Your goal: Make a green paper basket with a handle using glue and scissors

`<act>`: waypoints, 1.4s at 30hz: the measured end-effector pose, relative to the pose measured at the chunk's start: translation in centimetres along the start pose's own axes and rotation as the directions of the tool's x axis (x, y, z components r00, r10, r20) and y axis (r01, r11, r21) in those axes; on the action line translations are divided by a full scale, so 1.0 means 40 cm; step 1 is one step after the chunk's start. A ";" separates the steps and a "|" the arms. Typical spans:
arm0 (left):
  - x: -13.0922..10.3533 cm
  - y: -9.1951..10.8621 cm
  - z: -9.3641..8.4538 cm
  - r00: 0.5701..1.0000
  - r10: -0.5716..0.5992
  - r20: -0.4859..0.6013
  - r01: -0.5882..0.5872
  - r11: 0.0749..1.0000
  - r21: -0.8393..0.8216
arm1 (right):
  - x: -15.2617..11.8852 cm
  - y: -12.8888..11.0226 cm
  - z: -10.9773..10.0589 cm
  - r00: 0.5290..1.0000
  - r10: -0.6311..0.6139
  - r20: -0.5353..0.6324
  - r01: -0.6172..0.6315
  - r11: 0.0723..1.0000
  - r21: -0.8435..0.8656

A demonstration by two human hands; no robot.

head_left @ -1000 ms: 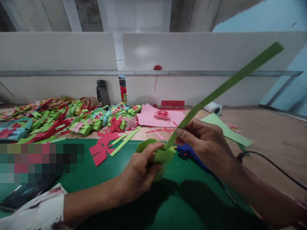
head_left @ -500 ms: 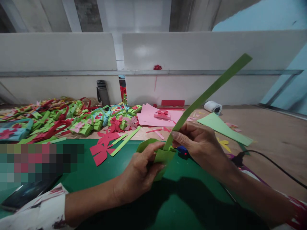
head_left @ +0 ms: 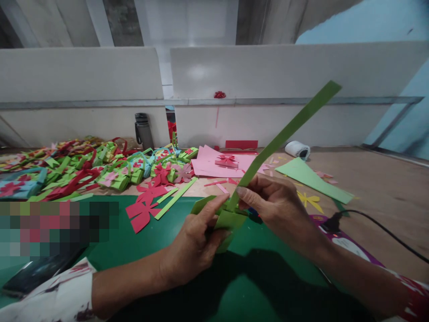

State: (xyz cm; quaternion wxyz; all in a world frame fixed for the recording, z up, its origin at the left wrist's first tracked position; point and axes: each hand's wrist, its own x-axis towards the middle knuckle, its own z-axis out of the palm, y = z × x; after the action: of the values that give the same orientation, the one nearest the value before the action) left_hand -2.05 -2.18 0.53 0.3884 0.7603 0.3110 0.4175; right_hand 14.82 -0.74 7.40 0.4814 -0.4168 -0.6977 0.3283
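My left hand [head_left: 197,243] is closed around a small folded green paper piece [head_left: 231,220], its index finger lying along the top edge. Between the thumb and fingers of my right hand [head_left: 273,201] is a long green paper strip [head_left: 288,132]. The strip's lower end meets the top of the folded piece; whether it is stuck there I cannot tell. Its free end slants up to the right. Beneath both hands lies a green mat [head_left: 264,290]. Red paper flowers [head_left: 144,212] and thin green strips [head_left: 177,197] lie beyond my left hand.
Small paper bags [head_left: 115,176] are heaped at the left, near a dark bottle [head_left: 144,129]. Pink sheets [head_left: 208,163] and a light green sheet [head_left: 311,181] lie farther back. A purple power strip [head_left: 348,243] with a black cable is under my right forearm. A phone [head_left: 43,268] lies left.
My right hand has shifted slightly left, and the strip's free end has swung a little left and down. My left index finger has lifted and straightened somewhat. My left hand keeps its hold.
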 end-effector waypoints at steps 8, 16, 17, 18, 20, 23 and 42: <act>-0.005 0.002 0.018 0.967 -0.084 -0.240 0.048 0.987 -0.153 | 0.000 -0.003 0.006 1.000 0.026 -0.013 -0.025 0.999 0.027; 0.032 0.053 0.009 0.916 -0.365 -0.168 0.278 0.877 -0.391 | 0.000 0.000 0.006 0.999 0.042 0.003 -0.042 0.998 0.039; 0.034 0.055 0.008 0.908 -0.391 -0.152 0.302 0.860 -0.411 | 0.000 -0.001 0.006 0.999 0.039 0.001 -0.039 0.999 0.034; 0.037 0.056 0.006 0.900 -0.415 -0.136 0.324 0.843 -0.430 | 0.000 -0.001 0.007 0.999 0.036 0.000 -0.036 0.999 0.032; 0.040 0.056 0.004 0.881 -0.459 -0.111 0.365 0.811 -0.458 | 0.000 -0.002 0.007 0.999 0.036 -0.005 -0.036 0.999 0.031; 0.043 0.055 0.002 0.858 -0.506 -0.090 0.403 0.771 -0.493 | 0.000 -0.002 0.007 0.999 0.033 -0.006 -0.033 0.999 0.033; 0.042 0.052 0.000 0.860 -0.505 -0.072 0.415 0.775 -0.476 | 0.001 0.004 -0.004 0.991 -0.128 -0.040 0.115 0.965 -0.237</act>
State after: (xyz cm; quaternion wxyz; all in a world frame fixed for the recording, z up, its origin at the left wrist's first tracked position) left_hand -0.96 -1.88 2.96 0.6094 0.5065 0.4208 0.4416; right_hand 15.03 -0.63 7.32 0.4671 -0.4359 -0.7423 0.2020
